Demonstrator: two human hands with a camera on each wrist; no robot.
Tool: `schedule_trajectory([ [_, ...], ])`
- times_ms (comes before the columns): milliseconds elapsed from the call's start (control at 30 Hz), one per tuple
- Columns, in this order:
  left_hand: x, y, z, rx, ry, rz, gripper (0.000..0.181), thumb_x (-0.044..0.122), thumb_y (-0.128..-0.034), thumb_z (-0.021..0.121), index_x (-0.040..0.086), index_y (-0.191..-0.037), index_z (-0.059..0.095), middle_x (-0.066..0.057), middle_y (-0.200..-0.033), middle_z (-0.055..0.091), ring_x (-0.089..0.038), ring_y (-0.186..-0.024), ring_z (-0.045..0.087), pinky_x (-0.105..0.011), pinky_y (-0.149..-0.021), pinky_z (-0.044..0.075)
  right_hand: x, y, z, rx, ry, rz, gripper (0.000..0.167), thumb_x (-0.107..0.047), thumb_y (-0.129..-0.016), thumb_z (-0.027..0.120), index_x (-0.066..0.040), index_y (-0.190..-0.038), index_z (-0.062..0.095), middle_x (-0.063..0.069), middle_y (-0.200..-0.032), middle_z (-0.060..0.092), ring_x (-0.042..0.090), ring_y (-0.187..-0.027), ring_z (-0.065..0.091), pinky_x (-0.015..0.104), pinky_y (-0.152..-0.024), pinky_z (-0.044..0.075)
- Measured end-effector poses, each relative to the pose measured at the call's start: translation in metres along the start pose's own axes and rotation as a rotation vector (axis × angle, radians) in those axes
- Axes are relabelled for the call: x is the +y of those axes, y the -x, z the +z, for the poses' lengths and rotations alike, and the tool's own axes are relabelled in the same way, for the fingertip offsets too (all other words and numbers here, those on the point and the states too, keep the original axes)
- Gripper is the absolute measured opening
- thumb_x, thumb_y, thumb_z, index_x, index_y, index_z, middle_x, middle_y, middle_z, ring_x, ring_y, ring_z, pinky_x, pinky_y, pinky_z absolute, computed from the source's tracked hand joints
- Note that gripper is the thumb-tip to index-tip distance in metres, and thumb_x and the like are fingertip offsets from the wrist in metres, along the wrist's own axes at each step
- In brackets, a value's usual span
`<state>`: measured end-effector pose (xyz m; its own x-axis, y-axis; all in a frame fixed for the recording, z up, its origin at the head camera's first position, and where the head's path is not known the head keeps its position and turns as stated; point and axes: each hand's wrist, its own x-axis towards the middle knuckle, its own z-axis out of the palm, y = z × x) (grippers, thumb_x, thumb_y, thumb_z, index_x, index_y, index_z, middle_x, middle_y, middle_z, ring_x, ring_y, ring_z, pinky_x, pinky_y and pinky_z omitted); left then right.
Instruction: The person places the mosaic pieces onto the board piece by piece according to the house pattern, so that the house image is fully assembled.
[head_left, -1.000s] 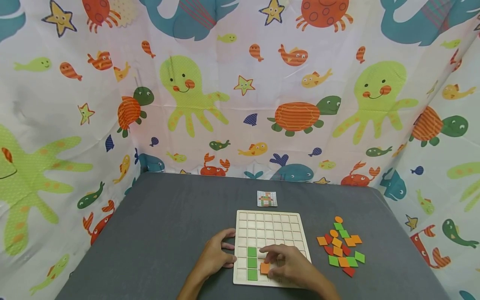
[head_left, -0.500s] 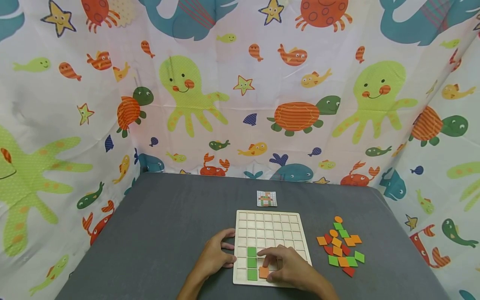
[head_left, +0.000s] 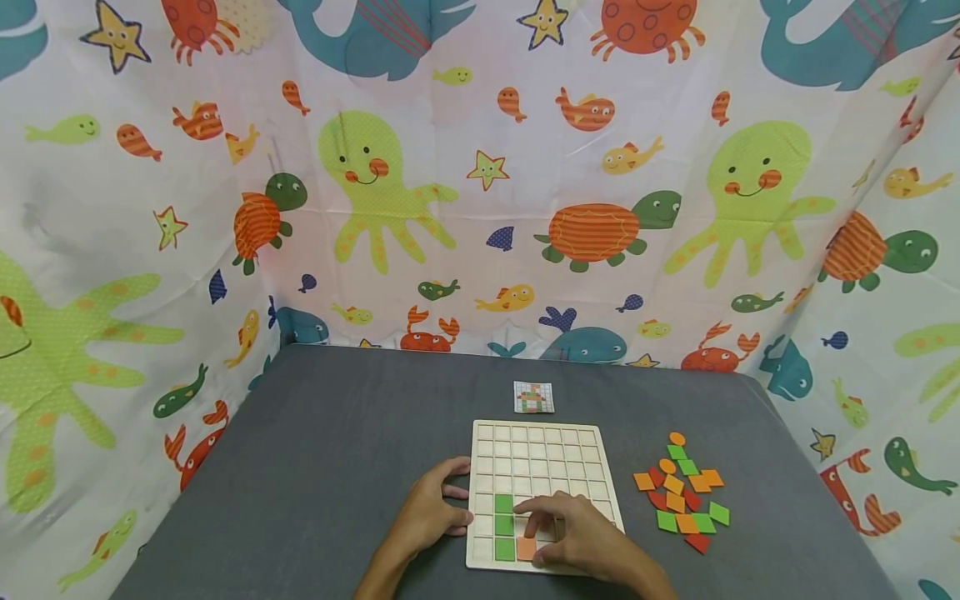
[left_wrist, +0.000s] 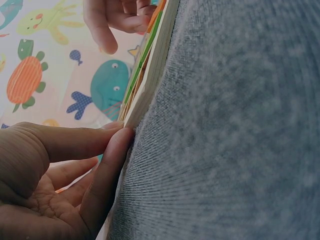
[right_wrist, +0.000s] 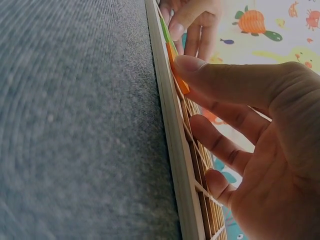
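Note:
A light wooden grid board [head_left: 538,461] lies on the grey table. My left hand [head_left: 430,510] pinches its left edge between thumb and forefinger, as the left wrist view shows from close by. A column of green square tiles [head_left: 504,525] fills cells in the second column. Right of the lowest green tile sits an orange square tile [head_left: 526,549]. The thumb of my right hand [head_left: 577,537] lies against that tile, with a fingertip at its far edge. The other right fingers hover over the board, and that hand hides several cells.
Loose orange, green and red tiles [head_left: 686,524] lie scattered to the right of the board. Behind the board is a small printed pattern card [head_left: 533,397]. A curtain [head_left: 450,317] with sea animals surrounds the table at the back and sides.
My right hand has shifted slightly left, bringing the orange tile beside the lowest green one, where it now looks flatter in its cell. My left hand has stayed put.

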<state>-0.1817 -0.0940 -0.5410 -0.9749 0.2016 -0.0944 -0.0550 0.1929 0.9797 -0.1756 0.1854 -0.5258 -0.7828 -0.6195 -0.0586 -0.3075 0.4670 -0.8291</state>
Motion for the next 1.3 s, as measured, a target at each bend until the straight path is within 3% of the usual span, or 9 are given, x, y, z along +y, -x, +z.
schedule_trajectory([
  [333, 0.000, -0.001, 0.001, -0.003, -0.007, -0.002, 0.082, -0.021, -0.0732, 0.080, 0.002, -0.148, 0.057, -0.021, -0.146, 0.058, -0.028, -0.107, 0.068, -0.039, -0.059, 0.065, 0.000, 0.000, 0.000, 0.000, 0.013, -0.035, 0.048, -0.014, -0.084, 0.088, -0.016, -0.130, 0.073, -0.009, -0.096, 0.076, 0.010, -0.089, 0.063, 0.027, -0.077, 0.051],
  [700, -0.001, -0.001, 0.001, -0.001, 0.000, 0.008, 0.082, -0.022, -0.0728, 0.079, 0.002, -0.148, 0.057, -0.021, -0.146, 0.057, -0.027, -0.106, 0.067, -0.038, -0.058, 0.065, 0.000, 0.000, -0.001, 0.020, 0.042, -0.013, 0.047, -0.017, -0.085, 0.089, -0.020, -0.130, 0.073, -0.012, -0.097, 0.076, 0.008, -0.089, 0.060, 0.025, -0.077, 0.048],
  [1000, 0.000, -0.002, 0.002, 0.000, -0.018, -0.002, 0.082, -0.022, -0.0731, 0.078, 0.003, -0.148, 0.057, -0.020, -0.146, 0.057, -0.028, -0.107, 0.067, -0.039, -0.060, 0.065, 0.005, 0.006, -0.011, 0.114, 0.002, -0.021, 0.049, -0.021, -0.085, 0.090, -0.016, -0.131, 0.074, -0.005, -0.100, 0.078, 0.014, -0.091, 0.065, 0.027, -0.077, 0.053],
  [1300, -0.001, -0.001, 0.001, 0.000, -0.019, -0.004, 0.082, -0.022, -0.0730, 0.079, 0.003, -0.148, 0.057, -0.020, -0.146, 0.058, -0.028, -0.107, 0.067, -0.040, -0.060, 0.065, 0.010, 0.016, -0.031, 0.241, 0.048, 0.018, 0.050, -0.020, -0.087, 0.088, -0.010, -0.134, 0.072, 0.002, -0.106, 0.077, 0.019, -0.094, 0.067, 0.026, -0.072, 0.052],
])
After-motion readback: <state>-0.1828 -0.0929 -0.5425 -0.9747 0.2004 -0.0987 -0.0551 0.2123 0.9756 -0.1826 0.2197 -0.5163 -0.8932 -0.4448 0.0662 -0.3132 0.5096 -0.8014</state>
